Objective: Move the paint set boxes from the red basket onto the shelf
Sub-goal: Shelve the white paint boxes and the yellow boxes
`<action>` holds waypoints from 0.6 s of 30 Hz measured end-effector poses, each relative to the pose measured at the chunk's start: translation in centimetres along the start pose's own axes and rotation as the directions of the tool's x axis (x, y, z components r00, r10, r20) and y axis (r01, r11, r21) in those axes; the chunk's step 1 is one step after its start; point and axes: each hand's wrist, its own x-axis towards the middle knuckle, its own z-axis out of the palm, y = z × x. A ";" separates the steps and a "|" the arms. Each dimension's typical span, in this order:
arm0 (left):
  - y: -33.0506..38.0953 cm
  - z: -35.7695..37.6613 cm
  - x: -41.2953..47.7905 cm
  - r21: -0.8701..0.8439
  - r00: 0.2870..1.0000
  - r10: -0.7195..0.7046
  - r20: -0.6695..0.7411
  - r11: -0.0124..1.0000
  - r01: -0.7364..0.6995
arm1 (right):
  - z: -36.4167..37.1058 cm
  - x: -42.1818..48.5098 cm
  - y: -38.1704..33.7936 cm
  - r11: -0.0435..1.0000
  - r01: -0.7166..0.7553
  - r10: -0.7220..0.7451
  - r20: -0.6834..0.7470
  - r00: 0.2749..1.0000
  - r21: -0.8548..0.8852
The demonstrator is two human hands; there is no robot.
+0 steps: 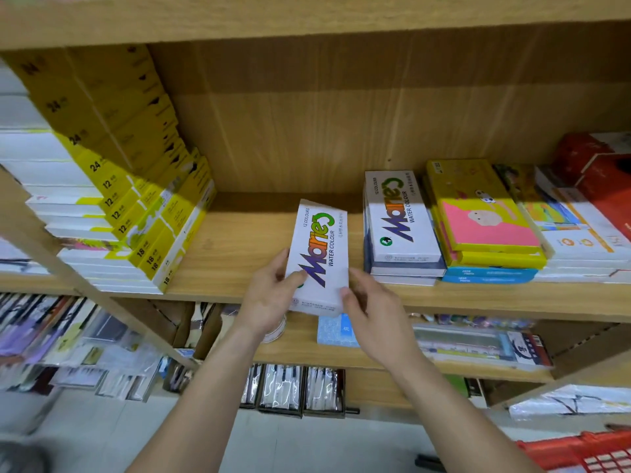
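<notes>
A white "Marie's Water Colour" paint set box [319, 247] lies lengthwise at the front of the wooden shelf [239, 247], its near end past the shelf's front edge. My left hand [273, 295] grips its near left corner, thumb on top. My right hand [370, 308] touches its near right corner with the fingertips. A second identical box [399, 216] tops a short stack to the right. The red basket [580, 452] shows only its rim at the bottom right; its contents are hidden.
Tall slanting stacks of yellow and white boxes [136, 199] fill the shelf's left part. Yellow, pink and blue boxes [485, 220] and more cartons lie at the right. Bare shelf board lies between the stacks. Lower shelves hold packaged stationery.
</notes>
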 end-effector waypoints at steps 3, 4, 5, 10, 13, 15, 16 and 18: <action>-0.5 -0.1 -0.6 -0.011 1.000 0.003 0.004 1.000 -0.003 | 0.5 0.7 -0.3 0.993 -0.061 0.063 -0.015 0.998 0.104; -0.7 -0.3 -0.7 -0.010 1.000 -0.004 0.004 1.000 0.004 | 0.6 0.8 -0.2 0.991 -0.064 0.064 0.003 0.998 0.118; -0.9 -0.4 -0.8 -0.007 1.000 -0.017 0.006 1.000 0.017 | 0.7 0.8 -0.1 0.992 -0.063 0.061 0.027 0.998 0.107; -1.7 -0.5 -0.6 -0.013 0.994 -0.073 -0.086 0.997 0.073 | 1.2 0.6 0.3 0.999 -0.054 0.054 0.043 0.998 -0.004; -1.8 0.0 -0.6 0.023 0.994 -0.036 -0.102 0.999 0.038 | 1.2 0.6 -0.1 0.998 -0.055 0.058 0.073 0.996 -0.034; -1.4 0.4 -0.8 -0.017 0.993 -0.007 -0.120 1.000 0.005 | 0.8 0.8 -0.5 0.998 -0.063 0.061 0.068 0.996 0.026; -0.9 0.5 -0.8 -0.059 0.991 0.004 -0.134 0.998 -0.012 | 0.4 0.8 -0.7 0.998 -0.044 0.042 0.037 0.998 0.046; 0.5 0.9 -0.7 -0.159 0.985 0.023 -0.168 0.986 -0.050 | -1.1 0.9 -0.9 0.998 0.008 -0.004 -0.067 0.998 0.067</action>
